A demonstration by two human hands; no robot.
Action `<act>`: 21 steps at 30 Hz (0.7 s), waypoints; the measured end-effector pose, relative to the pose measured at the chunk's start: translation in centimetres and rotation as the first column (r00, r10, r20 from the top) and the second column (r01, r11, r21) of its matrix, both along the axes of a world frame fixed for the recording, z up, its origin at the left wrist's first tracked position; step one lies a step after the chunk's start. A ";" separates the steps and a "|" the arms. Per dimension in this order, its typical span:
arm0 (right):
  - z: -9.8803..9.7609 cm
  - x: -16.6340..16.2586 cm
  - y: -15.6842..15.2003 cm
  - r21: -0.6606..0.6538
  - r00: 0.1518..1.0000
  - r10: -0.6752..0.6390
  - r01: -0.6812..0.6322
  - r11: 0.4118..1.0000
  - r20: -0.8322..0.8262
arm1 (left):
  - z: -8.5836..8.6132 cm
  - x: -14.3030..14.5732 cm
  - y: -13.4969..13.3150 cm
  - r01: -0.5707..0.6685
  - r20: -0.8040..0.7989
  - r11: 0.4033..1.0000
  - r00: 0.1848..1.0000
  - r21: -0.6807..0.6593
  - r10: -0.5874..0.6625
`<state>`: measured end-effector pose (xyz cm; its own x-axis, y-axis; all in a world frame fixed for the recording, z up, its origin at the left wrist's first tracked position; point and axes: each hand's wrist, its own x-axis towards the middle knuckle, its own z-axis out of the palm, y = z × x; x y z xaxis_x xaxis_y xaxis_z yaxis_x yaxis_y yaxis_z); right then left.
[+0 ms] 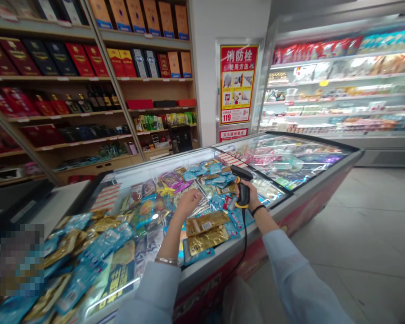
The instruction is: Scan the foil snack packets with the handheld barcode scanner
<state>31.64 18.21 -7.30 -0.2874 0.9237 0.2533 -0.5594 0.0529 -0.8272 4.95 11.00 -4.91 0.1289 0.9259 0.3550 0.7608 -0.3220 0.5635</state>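
My right hand (253, 194) is wrapped round the grip of a black and yellow barcode scanner (244, 192), its cable hanging down in front of the freezer. To the left, my left hand (190, 201) hovers over the freezer's glass top with its fingers curled; whether anything is in them is hidden. Gold foil packets (207, 225) lie just below both hands, near the front rim. Around and beyond the scanner is a loose pile of blue packets (219, 177). A second heap of blue and gold packets (101, 245) covers the left end of the glass.
The chest freezer (327, 173) runs away to the right, with frozen goods under its glass. Shelves of boxed bottles (60, 56) stand at the left. A red fire hydrant sign (239, 85) hangs on the wall. An open chiller (340, 90) stands at the back right, beyond the tiled floor (374, 225).
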 end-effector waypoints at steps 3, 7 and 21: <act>-0.1 0.0 0.1 -0.005 0.999 0.005 -0.005 1.000 0.039 | 0.6 0.2 -0.4 0.036 -0.021 0.997 0.999 -0.068 -0.038; 0.1 -0.1 -0.1 -0.003 0.998 0.002 -0.002 1.000 0.063 | -0.3 1.7 -0.5 -0.030 -0.032 0.999 0.999 -0.031 0.029; 1.0 0.0 -0.6 0.019 0.997 -0.011 0.010 1.000 0.072 | -1.8 5.4 -0.4 -0.305 -0.194 0.944 0.941 -0.130 0.277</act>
<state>31.59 17.61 -6.35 -0.2959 0.9220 0.2498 -0.4978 0.0743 -0.8641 10.35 10.61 -6.74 -0.1084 0.9738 0.2001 0.8969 0.0090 0.4422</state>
